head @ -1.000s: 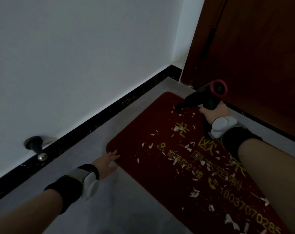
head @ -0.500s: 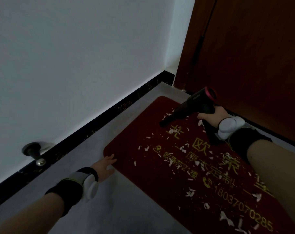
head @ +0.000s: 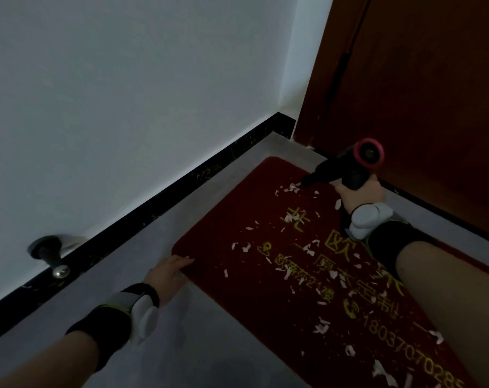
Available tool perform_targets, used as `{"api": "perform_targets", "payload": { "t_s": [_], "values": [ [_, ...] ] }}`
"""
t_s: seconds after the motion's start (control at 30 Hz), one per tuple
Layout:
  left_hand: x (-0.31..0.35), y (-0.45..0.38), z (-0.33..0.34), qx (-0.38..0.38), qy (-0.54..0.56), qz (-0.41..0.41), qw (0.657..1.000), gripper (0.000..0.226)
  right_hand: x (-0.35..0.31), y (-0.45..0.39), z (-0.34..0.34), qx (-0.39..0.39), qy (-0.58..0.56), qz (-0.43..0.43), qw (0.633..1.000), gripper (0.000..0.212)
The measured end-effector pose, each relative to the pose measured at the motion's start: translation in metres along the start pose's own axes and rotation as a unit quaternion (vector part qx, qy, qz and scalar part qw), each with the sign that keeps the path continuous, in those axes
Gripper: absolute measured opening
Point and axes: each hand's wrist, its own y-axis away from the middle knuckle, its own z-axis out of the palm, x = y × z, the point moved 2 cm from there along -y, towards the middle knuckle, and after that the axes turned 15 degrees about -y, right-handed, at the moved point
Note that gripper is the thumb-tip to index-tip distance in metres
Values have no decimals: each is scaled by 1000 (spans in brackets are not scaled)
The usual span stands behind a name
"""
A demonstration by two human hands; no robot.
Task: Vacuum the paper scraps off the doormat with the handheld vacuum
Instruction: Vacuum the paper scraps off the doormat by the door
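Vacuuming at the doormat's (head: 237,208) far end; right hand (head: 359,196) grips the handheld vacuum (head: 347,166), nozzle touching a scrap cluster there. Left hand (head: 164,275) lies flat, fingers straight, at the near-left corner by the floor (head: 181,345). Judged early: paper scraps (head: 321,327) litter most of the mat. No containers visible; vacuum's bin contents cannot be told.

A home entryway, seen from just inside the door.

You're crouched over a red doormat (head: 237,264) printed with yellow characters and a phone number, lying on grey floor (head: 187,340). At one o'clock stands a dark wooden door (head: 422,88); from nine to twelve runs a plain white wall (head: 131,88) with a black baseboard (head: 159,205) and a doorstop (head: 48,254).
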Motion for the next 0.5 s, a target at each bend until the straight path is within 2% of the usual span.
{"api": "perform_targets", "payload": {
  "t_s": [0.13,0.33,0.5],
  "values": [
    [-3,-3,2,13,0,11,1000,47,9,-7,10,3,-66,10,998,19],
    [-9,-3,9,42,7,16,999,48,22,-11,21,-15,-90,14,996,37],
    [-9,-8,9,71,19,2,997,50,20,-7,31,-42,-97,25,994,19]
  ]
}}
